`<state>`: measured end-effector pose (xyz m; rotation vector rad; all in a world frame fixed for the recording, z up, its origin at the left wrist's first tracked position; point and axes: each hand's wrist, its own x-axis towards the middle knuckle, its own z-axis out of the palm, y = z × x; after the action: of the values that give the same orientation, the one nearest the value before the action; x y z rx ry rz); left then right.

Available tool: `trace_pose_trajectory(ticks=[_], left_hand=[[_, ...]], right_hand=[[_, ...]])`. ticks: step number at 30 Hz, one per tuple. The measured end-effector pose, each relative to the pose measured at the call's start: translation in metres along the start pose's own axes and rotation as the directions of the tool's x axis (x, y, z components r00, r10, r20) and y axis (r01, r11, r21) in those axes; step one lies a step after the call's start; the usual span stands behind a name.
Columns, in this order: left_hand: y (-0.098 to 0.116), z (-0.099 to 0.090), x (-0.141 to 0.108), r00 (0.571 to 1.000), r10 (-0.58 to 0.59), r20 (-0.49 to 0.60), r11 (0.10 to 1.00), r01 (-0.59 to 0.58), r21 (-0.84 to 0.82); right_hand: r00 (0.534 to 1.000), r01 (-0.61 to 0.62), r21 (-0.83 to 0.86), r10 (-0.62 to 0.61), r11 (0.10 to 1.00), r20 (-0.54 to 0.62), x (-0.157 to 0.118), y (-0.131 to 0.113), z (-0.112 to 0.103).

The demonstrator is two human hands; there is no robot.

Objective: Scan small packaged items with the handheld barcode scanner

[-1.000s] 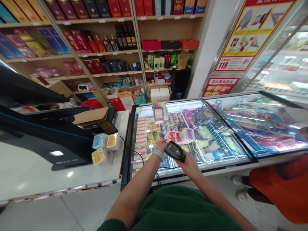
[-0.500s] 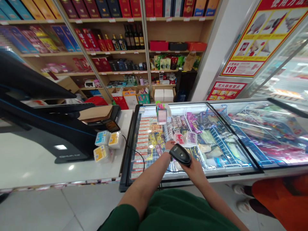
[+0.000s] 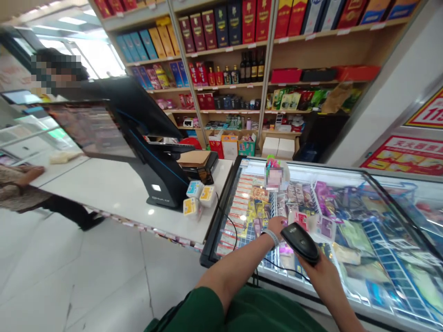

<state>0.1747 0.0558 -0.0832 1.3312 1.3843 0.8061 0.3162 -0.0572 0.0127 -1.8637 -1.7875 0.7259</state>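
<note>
Swinging the view leftward while the black handheld barcode scanner (image 3: 300, 243) is holding over the freezer

The head is turning left, so the scene is sliding right across the frame. A long white counter (image 3: 104, 189) and the full black point-of-sale terminal (image 3: 155, 177) are coming into view, along with a person in dark clothing (image 3: 79, 90) beyond the screen and a person in a patterned top (image 3: 24, 189) at the counter's far end. The person in orange is dropping out of view on the right.

The hands are keeping their places relative to each other above the glass-topped chest freezer (image 3: 363, 169). The right hand (image 3: 320, 276) is gripping the scanner firmly, its fingers (image 3: 309, 263) closed around the body, with the head of the scanner angled toward the left hand (image 3: 277, 226). That hand, wearing a white wristband (image 3: 272, 237), is reaching just beside the scanner, its fingers (image 3: 282, 222) curled. Whether they are closed on anything cannot be told, because the scanner partly hides them.

Pink-labelled packets (image 3: 299, 219) are lying just beyond the hands, and a black cable (image 3: 231, 226) is trailing from the counter down toward the freezer's near edge. Small lidded tubs (image 3: 195, 203) are sitting at the counter's corner.
</note>
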Motion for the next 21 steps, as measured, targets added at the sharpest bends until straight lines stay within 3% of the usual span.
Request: trace_pose_trajectory(ticks=[3, 6, 10, 15, 19, 21], left_hand=[[-0.006, -0.025, -0.010, 0.993, -0.008, -0.120, 0.985, 0.029, 0.173], [-0.014, -0.062, -0.024, 0.976, 0.030, -0.216, 0.941, 0.045, 0.334], [-0.026, -0.120, -0.054, 0.926, 0.090, -0.366, 0.930, 0.053, 0.363], [-0.033, -0.190, -0.109, 0.792, 0.150, -0.592, 0.903, 0.133, 0.408], [-0.038, -0.233, -0.142, 0.639, 0.155, -0.753, 0.760, 0.411, 0.504], [-0.043, -0.248, -0.150, 0.611, 0.105, -0.785, 0.667, 0.542, 0.511]], right_hand=[[1.000, 0.019, -0.018, -0.019, 1.000, -0.002, 0.005, 0.000, 0.003], [0.999, 0.039, -0.022, -0.039, 0.999, -0.005, 0.010, -0.001, 0.008], [0.996, 0.088, -0.059, -0.088, 0.994, -0.002, 0.020, -0.003, 0.015], [0.993, 0.095, -0.096, -0.088, 0.991, 0.072, 0.033, -0.004, 0.023], [0.988, 0.098, -0.098, -0.084, 0.990, 0.132, 0.039, -0.006, 0.029], [0.985, 0.109, -0.089, -0.095, 0.990, 0.144, 0.042, -0.006, 0.031]])
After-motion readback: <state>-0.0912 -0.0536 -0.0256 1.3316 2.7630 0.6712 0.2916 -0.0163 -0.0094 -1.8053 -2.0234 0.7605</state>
